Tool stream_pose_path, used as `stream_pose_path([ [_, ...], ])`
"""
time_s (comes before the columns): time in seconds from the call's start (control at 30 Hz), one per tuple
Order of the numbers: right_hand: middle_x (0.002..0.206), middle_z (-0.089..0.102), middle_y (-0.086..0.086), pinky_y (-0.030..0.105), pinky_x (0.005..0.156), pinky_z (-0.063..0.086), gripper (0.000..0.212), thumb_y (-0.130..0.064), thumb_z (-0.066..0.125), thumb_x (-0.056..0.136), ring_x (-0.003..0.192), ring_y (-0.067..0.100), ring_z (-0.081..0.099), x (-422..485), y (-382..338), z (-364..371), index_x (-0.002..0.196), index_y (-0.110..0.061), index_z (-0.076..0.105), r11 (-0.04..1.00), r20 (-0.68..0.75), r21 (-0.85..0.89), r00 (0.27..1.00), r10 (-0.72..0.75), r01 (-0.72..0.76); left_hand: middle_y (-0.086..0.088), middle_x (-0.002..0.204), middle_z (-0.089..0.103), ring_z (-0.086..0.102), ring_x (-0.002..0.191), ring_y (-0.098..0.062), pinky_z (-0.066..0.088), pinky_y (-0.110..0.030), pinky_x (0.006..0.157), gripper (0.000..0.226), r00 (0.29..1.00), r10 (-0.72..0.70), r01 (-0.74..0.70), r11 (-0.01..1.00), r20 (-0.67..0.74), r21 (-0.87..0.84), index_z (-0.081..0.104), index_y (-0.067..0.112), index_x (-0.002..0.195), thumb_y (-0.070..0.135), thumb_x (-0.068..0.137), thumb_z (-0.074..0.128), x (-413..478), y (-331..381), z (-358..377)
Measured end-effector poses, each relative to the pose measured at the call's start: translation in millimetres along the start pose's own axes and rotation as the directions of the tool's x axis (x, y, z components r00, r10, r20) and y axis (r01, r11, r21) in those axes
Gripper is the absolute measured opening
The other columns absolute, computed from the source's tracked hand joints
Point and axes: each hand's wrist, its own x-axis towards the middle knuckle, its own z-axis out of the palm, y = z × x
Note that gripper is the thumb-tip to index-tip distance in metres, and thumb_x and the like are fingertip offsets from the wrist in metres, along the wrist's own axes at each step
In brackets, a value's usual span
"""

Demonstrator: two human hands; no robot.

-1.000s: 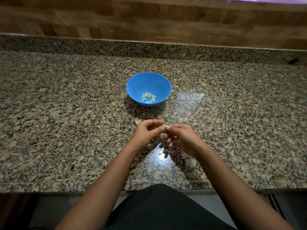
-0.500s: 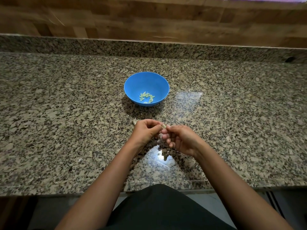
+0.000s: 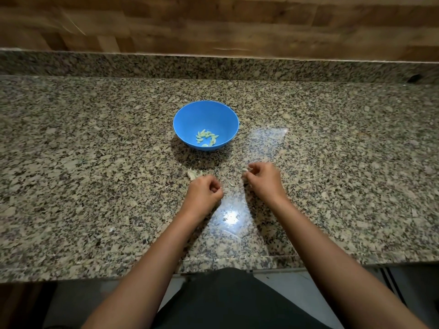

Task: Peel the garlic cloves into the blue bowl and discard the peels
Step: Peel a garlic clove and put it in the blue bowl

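Observation:
The blue bowl (image 3: pixel 187 119) stands on the counter ahead of me with several pale green peeled cloves (image 3: pixel 206 138) in its bottom. My right hand (image 3: pixel 262 179) is right of and below the bowl and pinches a small pale garlic piece (image 3: pixel 245 170) at its fingertips. My left hand (image 3: pixel 205 189) rests lower left of it with its fingers curled in against the thumb; what they hold is hidden. A pale clump of garlic peels (image 3: pixel 193 174) lies just above the left hand. One loose peel (image 3: pixel 231 183) lies between the hands.
The speckled granite counter (image 3: pixel 95 162) runs wide to both sides, with a raised granite lip and a wood wall behind. Its front edge (image 3: pixel 118 269) is close to my body. Tiny peel scraps (image 3: pixel 111 229) lie at the lower left.
My hands were joined on one clove below the bowl. They have pulled apart: the right hand moved up and right with a pale piece, while the left stayed almost in place.

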Motion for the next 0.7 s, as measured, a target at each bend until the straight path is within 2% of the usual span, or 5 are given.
stream_pose_path([
  [0.17,0.118,0.056,0.004,0.026,0.101,0.041,0.034,-0.02,0.058,0.09,0.108,0.015,0.053,-24.0,-2.2,12.0,0.123,-0.011,0.058,0.969,0.088,-0.145,0.978,-0.191,0.202,-0.003,0.085,0.064,0.062,0.077,-0.014,0.047,-0.011,0.06,0.004,0.998,-0.018,0.016,0.999,-0.066,-0.029,0.063,0.01,0.085,0.011,0.084,0.067,-6.8,-1.0,0.3],
  [0.33,0.118,0.057,0.002,0.021,0.098,0.031,0.029,-0.019,0.053,0.093,0.112,0.016,0.041,-38.8,-1.2,25.3,0.12,-0.012,0.062,0.864,0.246,-0.266,0.896,-0.369,0.428,0.001,0.08,0.062,0.059,0.074,-0.012,0.045,-0.01,0.059,0.007,0.992,-0.019,0.02,1.0,-0.128,0.005,0.059,0.012,0.083,0.009,0.084,0.066,-17.1,-4.6,-4.8],
  [0.47,0.155,0.017,0.001,0.035,0.119,0.008,0.072,-0.057,0.031,0.092,0.143,0.015,0.013,-62.9,11.4,29.0,0.149,-0.015,0.018,0.839,0.368,-0.272,0.857,-0.362,0.471,0.001,0.09,0.063,0.059,0.078,-0.006,0.046,-0.005,0.062,0.01,0.978,-0.028,0.015,0.998,-0.206,-0.063,0.062,0.011,0.098,0.01,0.088,0.062,-35.1,-19.6,-7.5],
  [0.57,0.149,-0.029,0.006,0.037,0.115,-0.011,0.108,-0.082,0.018,0.075,0.14,0.019,-0.023,-63.8,18.0,35.8,0.144,-0.01,-0.023,0.685,0.504,-0.533,0.837,-0.214,0.496,0.0,0.097,0.065,0.061,0.086,-0.009,0.048,-0.01,0.062,0.013,0.95,-0.095,0.057,0.989,-0.296,-0.136,0.063,0.014,0.103,0.012,0.09,0.059,-42.8,-29.5,-7.8],
  [0.7,0.154,-0.021,0.013,0.04,0.117,-0.01,0.097,-0.076,0.013,0.085,0.142,0.024,-0.019,-35.9,3.3,60.4,0.145,-0.006,-0.017,0.65,0.431,-0.577,0.86,-0.272,0.495,0.001,0.097,0.064,0.06,0.084,-0.006,0.047,-0.005,0.061,0.015,0.928,-0.193,0.122,0.965,-0.318,-0.23,0.063,0.012,0.105,0.01,0.09,0.059,-39.0,-27.2,-7.3],
])
